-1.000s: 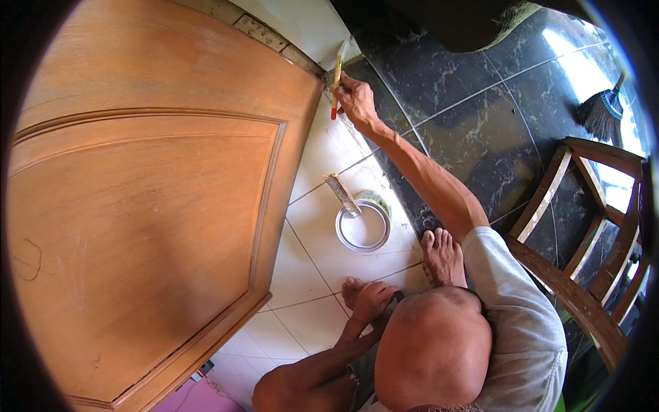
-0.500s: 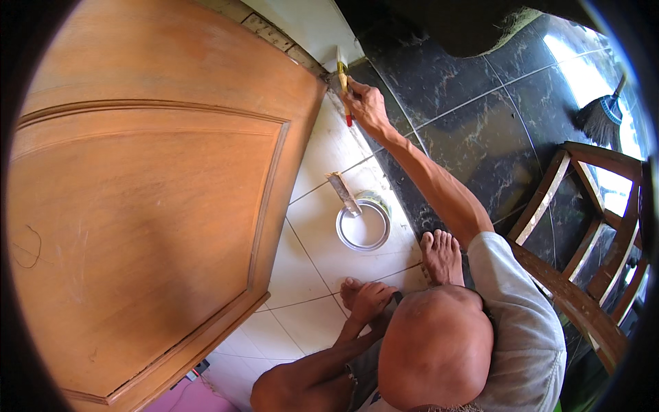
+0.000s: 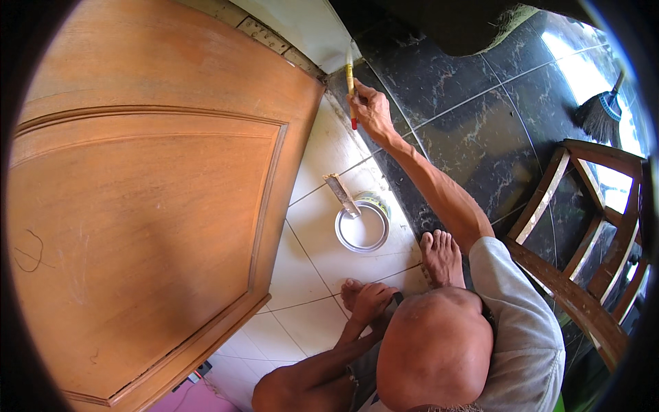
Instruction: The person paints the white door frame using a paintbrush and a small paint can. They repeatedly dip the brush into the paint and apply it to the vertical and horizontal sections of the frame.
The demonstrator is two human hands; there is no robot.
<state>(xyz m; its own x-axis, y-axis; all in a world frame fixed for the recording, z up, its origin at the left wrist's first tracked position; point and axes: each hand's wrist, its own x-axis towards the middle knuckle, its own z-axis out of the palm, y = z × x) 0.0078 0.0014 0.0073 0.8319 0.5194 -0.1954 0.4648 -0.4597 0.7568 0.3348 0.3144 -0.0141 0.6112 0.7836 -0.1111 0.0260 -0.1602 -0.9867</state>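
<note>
My right hand (image 3: 372,110) grips a paintbrush (image 3: 350,79) with a yellowish handle and a red end. Its bristles touch the lower end of a pale wall (image 3: 309,31), beside the door's hinge edge. My left hand (image 3: 373,300) rests low by my left foot, its fingers curled; a small dark thing shows at their ends, too hidden to name. Between my arms, on white tiles, stands an open paint can (image 3: 375,237) with white paint inside. A flat piece of wood (image 3: 339,192) leans over its rim.
A brown panelled wooden door (image 3: 151,206) fills the left side. Dark marbled tiles (image 3: 473,130) begin right of the white ones. A wooden frame (image 3: 542,199) stands at the right, with a black broom head (image 3: 601,113) beyond it. My bare right foot (image 3: 443,257) is near the can.
The paintbrush has shifted slightly right along the wall's lower end and stands a little more upright. My left hand and the can stay put.
</note>
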